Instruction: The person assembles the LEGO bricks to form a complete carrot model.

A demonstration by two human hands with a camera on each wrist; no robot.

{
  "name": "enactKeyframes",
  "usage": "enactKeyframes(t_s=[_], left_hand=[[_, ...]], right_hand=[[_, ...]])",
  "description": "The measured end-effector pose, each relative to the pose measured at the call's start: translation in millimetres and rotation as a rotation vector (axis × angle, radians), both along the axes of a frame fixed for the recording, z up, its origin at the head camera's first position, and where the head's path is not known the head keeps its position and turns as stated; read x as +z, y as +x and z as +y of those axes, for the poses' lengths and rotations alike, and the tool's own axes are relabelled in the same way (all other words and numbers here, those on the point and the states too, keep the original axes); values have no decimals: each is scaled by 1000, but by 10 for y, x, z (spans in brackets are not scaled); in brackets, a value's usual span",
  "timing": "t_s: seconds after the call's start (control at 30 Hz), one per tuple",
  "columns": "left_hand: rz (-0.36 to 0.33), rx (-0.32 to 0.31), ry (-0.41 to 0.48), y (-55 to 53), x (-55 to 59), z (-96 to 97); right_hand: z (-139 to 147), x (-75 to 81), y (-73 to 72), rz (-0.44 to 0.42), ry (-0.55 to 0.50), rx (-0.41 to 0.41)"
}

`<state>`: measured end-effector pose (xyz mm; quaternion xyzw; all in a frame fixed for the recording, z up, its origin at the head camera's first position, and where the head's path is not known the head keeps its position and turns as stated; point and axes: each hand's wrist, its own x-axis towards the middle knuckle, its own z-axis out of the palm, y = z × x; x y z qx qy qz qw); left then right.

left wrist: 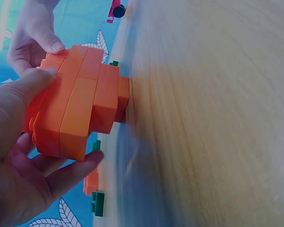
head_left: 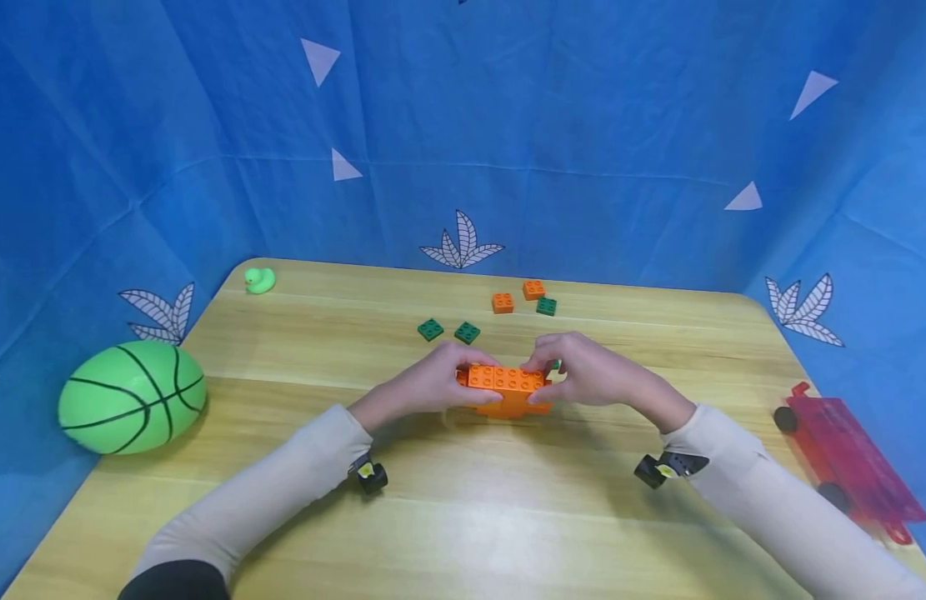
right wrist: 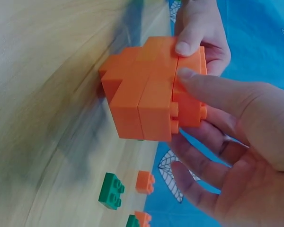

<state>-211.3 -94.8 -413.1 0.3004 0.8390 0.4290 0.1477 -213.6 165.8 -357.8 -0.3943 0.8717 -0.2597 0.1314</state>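
Note:
Several orange toy building bricks are joined into a stepped block structure (head_left: 513,402), narrower at its bottom and studded on top. My left hand (head_left: 432,380) grips its left end, thumb on the near face and fingers round behind. At the other end, my right hand (head_left: 592,372) holds it the same way. In the left wrist view the structure (left wrist: 78,97) shows its layered near side, with both thumbs at its upper rows. From the right wrist, the brick structure (right wrist: 146,90) shows studs at an end, beside the fingers.
Behind the hands lie loose green bricks (head_left: 430,329) and orange bricks (head_left: 503,302). A green ball (head_left: 132,397) with black lines sits at the table's left edge, a green toy duck (head_left: 260,281) at the back left. On the right stands a translucent red toy cart (head_left: 853,454).

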Motion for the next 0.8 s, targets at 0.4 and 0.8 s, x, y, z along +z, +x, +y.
enactKeyframes(t_s=[0.4, 0.8], left_hand=[[28, -19, 24, -66, -52, 8], [-32, 10, 18, -6, -117, -3]], right_hand=[[3, 103, -213, -120, 50, 89], [-30, -34, -703, -174, 168, 58]])
